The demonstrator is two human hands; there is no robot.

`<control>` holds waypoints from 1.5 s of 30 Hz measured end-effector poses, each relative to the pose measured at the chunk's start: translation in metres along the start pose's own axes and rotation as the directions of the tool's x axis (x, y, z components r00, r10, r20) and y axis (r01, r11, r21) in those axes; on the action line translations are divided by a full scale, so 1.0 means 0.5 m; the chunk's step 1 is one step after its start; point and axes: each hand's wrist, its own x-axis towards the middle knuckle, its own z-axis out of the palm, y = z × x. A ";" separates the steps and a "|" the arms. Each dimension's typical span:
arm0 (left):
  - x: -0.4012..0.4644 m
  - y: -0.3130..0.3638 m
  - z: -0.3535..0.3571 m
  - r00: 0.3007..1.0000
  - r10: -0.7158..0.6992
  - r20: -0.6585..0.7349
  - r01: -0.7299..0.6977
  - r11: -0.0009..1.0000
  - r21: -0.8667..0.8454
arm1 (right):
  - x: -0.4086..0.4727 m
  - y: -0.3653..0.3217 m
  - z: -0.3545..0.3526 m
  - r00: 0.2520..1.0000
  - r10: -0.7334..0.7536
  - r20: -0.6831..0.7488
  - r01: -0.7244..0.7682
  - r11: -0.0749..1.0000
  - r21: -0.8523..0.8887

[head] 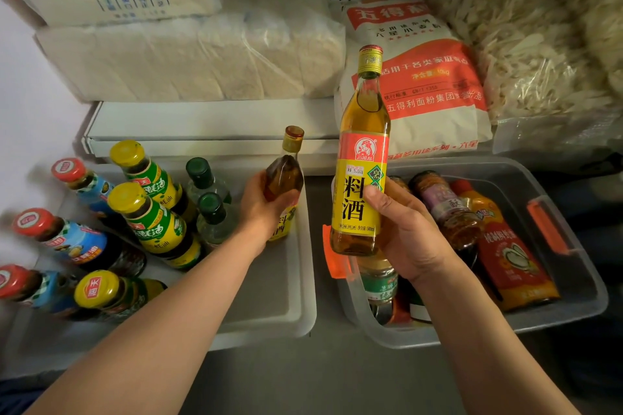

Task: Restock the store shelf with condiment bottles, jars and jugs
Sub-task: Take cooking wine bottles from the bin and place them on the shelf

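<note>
Your right hand (pixel 409 232) was wrapped round the lower body of a cooking wine bottle (pixel 362 158), held upright above the near-left corner of the clear bin (pixel 573 280), cap pointing up and away. Your left hand (pixel 261 209) gripped a second cooking wine bottle (pixel 285 178), also upright, low over the white tray (pixel 286 296), just right of the green-capped bottles (pixel 210 199). The open tray space lay to the left of the raised bottle, so that bottle likely had to travel left and down, long axis kept vertical. Your left hand was the nearer to that space.
</note>
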 end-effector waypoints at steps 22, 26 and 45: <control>-0.144 0.269 -0.071 0.990 -0.001 0.141 0.034 0.972 -0.234 | -0.103 -0.126 0.069 0.987 0.014 -0.163 0.002 0.995 0.097; -0.244 0.399 -0.122 0.979 -0.048 0.196 0.101 0.957 -0.272 | -0.200 -0.234 0.114 0.980 0.081 -0.184 -0.060 0.992 0.112; -0.597 1.315 -0.384 0.981 0.185 0.054 -0.159 0.936 -0.313 | -0.541 -1.032 0.450 0.994 -0.059 0.087 0.042 0.982 0.185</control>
